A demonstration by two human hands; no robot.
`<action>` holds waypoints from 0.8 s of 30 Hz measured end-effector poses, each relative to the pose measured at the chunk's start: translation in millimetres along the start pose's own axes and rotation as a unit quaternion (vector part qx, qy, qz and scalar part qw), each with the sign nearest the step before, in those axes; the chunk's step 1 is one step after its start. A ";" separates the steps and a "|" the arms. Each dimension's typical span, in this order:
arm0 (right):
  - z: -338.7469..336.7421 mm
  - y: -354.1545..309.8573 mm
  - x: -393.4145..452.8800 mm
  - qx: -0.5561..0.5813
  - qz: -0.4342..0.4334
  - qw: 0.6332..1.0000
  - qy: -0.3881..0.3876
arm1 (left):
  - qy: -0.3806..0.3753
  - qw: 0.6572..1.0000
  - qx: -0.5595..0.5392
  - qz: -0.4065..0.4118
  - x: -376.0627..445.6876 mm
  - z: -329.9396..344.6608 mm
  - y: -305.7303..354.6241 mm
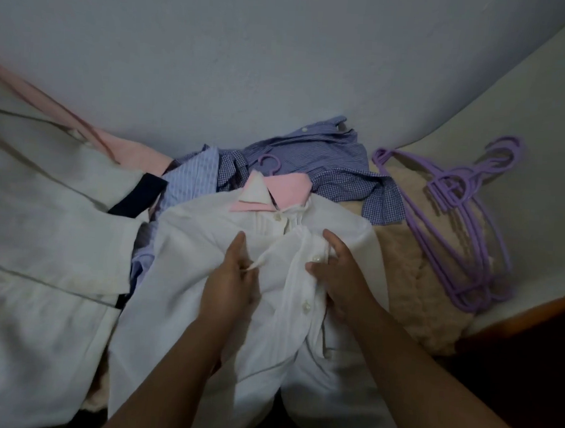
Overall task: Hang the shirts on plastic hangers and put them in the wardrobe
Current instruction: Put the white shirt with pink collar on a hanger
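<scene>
Both hands (pixel 281 272) pinch white shirt (pixel 207 242); purple hangers (pixel 463 230) lie rightward.

Thin matt cloth white shirt (pixel 207 242); smooth plastic purple hangers (pixel 463 230).

White pink-collared shirt (pixel 207 249) lies front-up on a hanger (pixel 270 163); spare purple hangers (pixel 463 230) right.
</scene>
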State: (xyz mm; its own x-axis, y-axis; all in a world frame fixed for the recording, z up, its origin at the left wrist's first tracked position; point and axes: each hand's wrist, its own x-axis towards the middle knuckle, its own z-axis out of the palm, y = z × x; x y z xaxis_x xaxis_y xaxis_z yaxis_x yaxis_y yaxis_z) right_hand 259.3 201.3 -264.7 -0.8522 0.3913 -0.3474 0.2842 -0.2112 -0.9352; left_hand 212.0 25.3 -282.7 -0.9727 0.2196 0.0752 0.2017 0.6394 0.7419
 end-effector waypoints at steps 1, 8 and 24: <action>0.2 -5.7 4.9 0.008 -0.012 1.000 -0.009 | 0.028 1.000 -0.012 0.001 6.7 -4.5 -0.4; 15.4 -59.8 52.9 0.064 -0.107 0.992 -0.033 | 0.102 0.989 -0.057 0.085 81.5 -35.8 13.3; -3.9 -27.2 24.1 -0.058 -0.079 0.995 0.015 | 0.084 0.955 0.174 0.226 67.9 -22.5 20.0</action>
State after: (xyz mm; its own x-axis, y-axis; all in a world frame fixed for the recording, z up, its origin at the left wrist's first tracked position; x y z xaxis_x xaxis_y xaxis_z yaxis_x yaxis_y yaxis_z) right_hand 232.7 220.0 -247.9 -0.8767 0.4389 -0.1966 0.1986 -0.0419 -0.9792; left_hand 147.3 36.4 -247.8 -0.7762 0.4282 0.4627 0.6027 0.7195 0.3451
